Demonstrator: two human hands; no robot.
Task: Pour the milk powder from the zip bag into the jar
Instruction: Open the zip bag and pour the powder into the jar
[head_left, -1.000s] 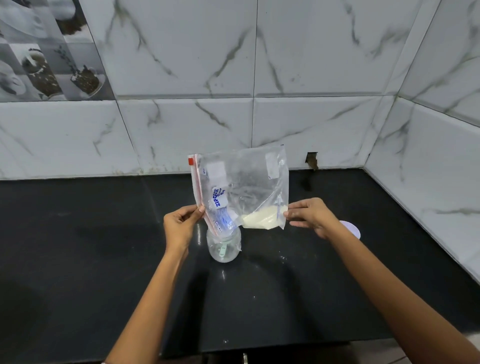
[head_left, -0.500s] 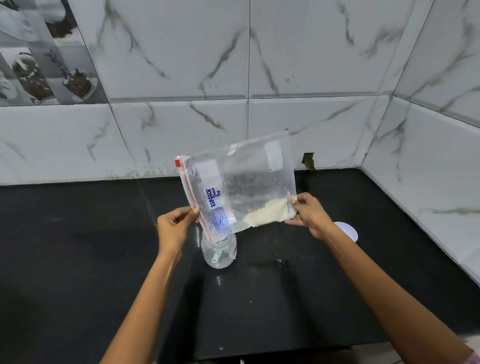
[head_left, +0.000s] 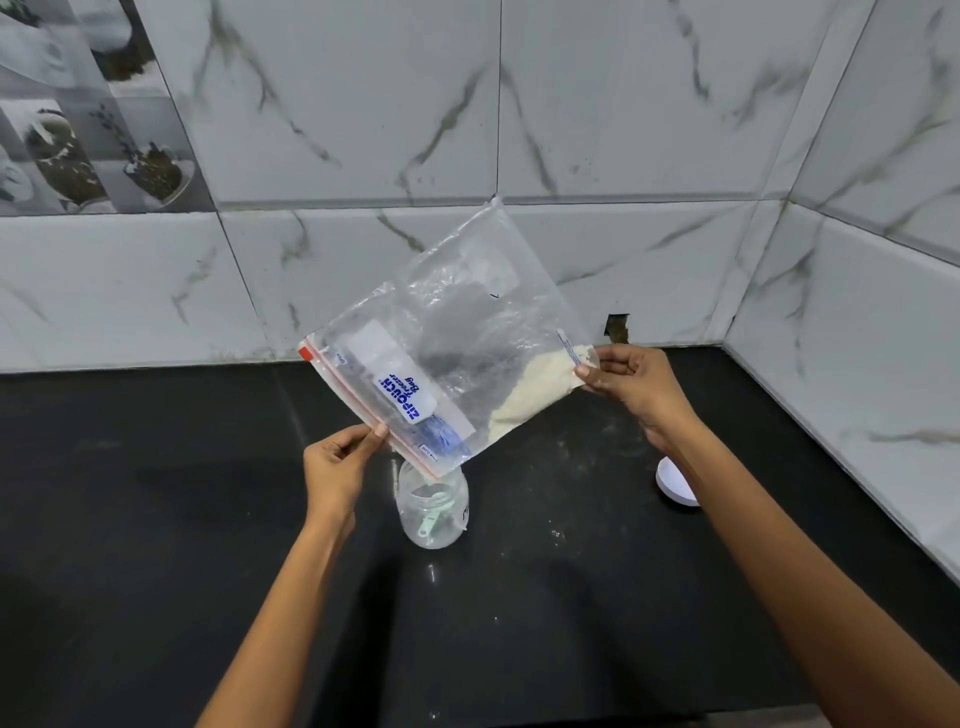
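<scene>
Above the black countertop (head_left: 156, 545), a clear zip bag (head_left: 457, 353) hangs tilted, its zipper edge low at the left and its sealed bottom raised at the right. The left hand (head_left: 337, 467) pinches the zipper edge between thumb and fingertips, the other fingers curled in. The right hand (head_left: 628, 384) pinches the bag's far bottom corner the same way. A wedge of cream milk powder (head_left: 530, 395) lies along the bag's lower edge, still well short of the mouth. The bag's lowest corner points into the open plastic jar (head_left: 432, 506), which stands upright between the arms with a pale green scoop (head_left: 434, 517) inside; whether bag and rim touch I cannot tell. A white lid (head_left: 675, 486) lies on the counter to the right.

The film looks thin, limp and slick, so it will likely sag wherever it is not held; holds at the stiffer zipper strip and the seam corner suit it best. The powder seems light and may cling or slide in a sudden rush. The jar looks light too, and a nudge could tip it.
</scene>
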